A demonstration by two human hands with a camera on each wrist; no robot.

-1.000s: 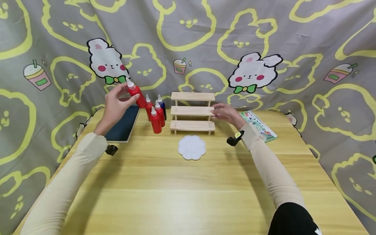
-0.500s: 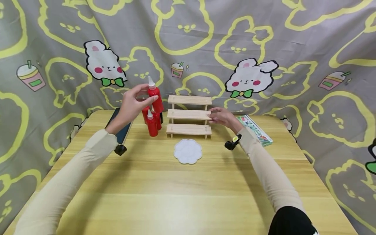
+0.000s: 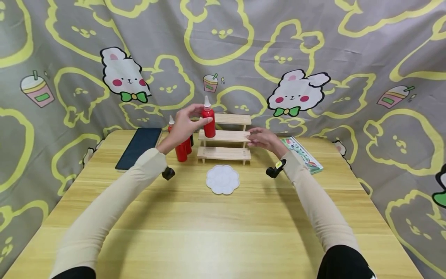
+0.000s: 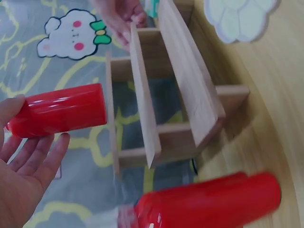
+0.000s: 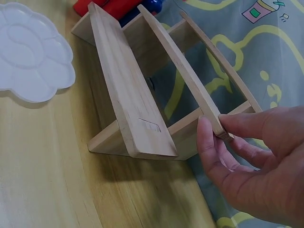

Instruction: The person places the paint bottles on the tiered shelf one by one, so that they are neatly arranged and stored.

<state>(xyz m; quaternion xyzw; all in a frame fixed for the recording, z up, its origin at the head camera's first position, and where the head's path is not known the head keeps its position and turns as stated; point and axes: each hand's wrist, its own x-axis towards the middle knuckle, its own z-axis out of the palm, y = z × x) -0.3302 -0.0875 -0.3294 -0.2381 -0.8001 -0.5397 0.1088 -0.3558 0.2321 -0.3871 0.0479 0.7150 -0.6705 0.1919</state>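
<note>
My left hand point(image 3: 186, 126) holds a red squeeze bottle point(image 3: 209, 123) with a white nozzle, nearly upright, between thumb and fingers. In the head view the bottle overlaps the left part of the three-tier wooden shelf point(image 3: 224, 154); in the left wrist view a gap shows between its base and the boards. At the other end, my right hand point(image 5: 266, 161) pinches the middle board point(image 5: 183, 66) between thumb and fingers. More red bottles point(image 4: 213, 199) stand left of the shelf, partly hidden behind my left hand. A blue bottle point(image 5: 142, 12) is among them.
A white flower-shaped palette point(image 3: 223, 179) lies in front of the shelf. On the left lies a dark blue flat book or board point(image 3: 139, 149); on the right, a colourful flat box point(image 3: 303, 155). A patterned curtain point(image 3: 240, 46) hangs behind the wooden table point(image 3: 223, 232).
My left hand has carried the red bottle rightward from above the other bottles to the shelf, and the bottle has become more upright. My right hand stays at the shelf's right end.
</note>
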